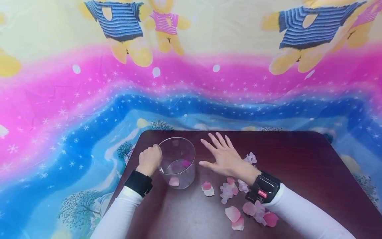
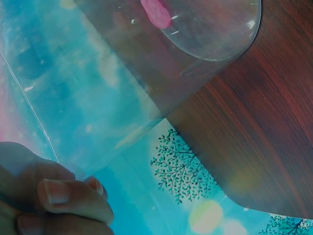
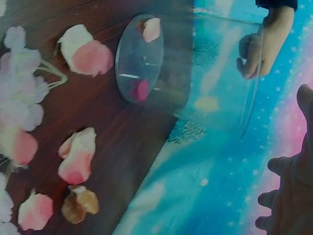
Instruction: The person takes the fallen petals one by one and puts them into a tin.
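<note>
A clear plastic tub [image 1: 188,177] stands on the dark wooden table, a magenta petal [image 1: 186,163] and a pale pink petal [image 1: 174,181] lying at its bottom. My left hand [image 1: 150,159] grips the tub's rim on the left side; in the left wrist view its curled fingers [image 2: 73,200] are at the rim. To the right of the tub, my right hand [image 1: 225,161] hovers with its fingers spread and nothing in it. Below that hand lie pink-and-white petals [image 1: 208,188] and pale lilac blossoms [image 1: 226,192].
More petals [image 1: 234,214] are scattered toward the near side, and a deep pink one [image 1: 271,219] lies under the right forearm. Brownish petals [image 3: 79,204] show in the right wrist view. A printed cloth [image 1: 191,76] hangs behind the table [image 1: 313,186].
</note>
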`<state>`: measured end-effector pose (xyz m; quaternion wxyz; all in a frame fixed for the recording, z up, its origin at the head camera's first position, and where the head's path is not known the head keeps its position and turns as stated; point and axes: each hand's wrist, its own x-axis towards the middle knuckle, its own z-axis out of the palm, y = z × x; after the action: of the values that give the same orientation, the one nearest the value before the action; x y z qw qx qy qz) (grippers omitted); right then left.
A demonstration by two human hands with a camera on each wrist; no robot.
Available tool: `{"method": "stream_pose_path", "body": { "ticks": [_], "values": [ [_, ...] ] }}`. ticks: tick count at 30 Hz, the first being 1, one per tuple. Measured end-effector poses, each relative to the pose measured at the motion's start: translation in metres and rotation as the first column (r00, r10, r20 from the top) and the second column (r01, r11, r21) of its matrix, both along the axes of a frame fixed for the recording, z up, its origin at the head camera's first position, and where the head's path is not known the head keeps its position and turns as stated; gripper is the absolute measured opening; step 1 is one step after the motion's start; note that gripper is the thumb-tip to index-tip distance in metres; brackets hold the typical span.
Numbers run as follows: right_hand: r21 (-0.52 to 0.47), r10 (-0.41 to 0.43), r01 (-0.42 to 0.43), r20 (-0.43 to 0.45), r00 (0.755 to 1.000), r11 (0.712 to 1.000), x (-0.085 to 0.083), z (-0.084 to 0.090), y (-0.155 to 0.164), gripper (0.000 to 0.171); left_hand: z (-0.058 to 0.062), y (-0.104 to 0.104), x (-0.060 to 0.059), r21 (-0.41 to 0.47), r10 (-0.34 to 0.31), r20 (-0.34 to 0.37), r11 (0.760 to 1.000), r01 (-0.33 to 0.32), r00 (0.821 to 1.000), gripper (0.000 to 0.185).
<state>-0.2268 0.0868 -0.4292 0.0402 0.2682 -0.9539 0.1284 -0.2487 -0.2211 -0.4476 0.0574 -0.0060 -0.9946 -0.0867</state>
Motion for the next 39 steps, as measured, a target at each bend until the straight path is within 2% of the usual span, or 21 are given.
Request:
{"method": "stream_pose_path", "body": {
  "ticks": [6,26,34,39],
  "values": [
    [-0.009,0.003,-0.002,0.035,0.999,1.000,-0.004,-0.009,0.013,0.083,0.001,0.000,0.000,-0.007,0.002,0.001,1.000,-0.002,1.000,0.036],
    [-0.005,-0.100,0.100,0.068,0.993,0.995,-0.019,-0.036,0.054,0.084,0.001,0.001,0.001,-0.005,0.010,0.004,1.000,-0.010,1.000,0.035],
    [-0.035,-0.117,0.119,0.043,0.992,0.992,-0.022,-0.044,0.067,0.084,0.000,0.001,0.000,-0.016,0.013,0.002,1.000,-0.013,1.000,0.036],
    [-0.019,-0.145,0.147,0.080,0.986,0.989,-0.025,-0.051,0.078,0.086,0.001,0.002,0.000,-0.014,0.019,0.001,1.000,-0.019,1.000,0.036]
  ]
}}
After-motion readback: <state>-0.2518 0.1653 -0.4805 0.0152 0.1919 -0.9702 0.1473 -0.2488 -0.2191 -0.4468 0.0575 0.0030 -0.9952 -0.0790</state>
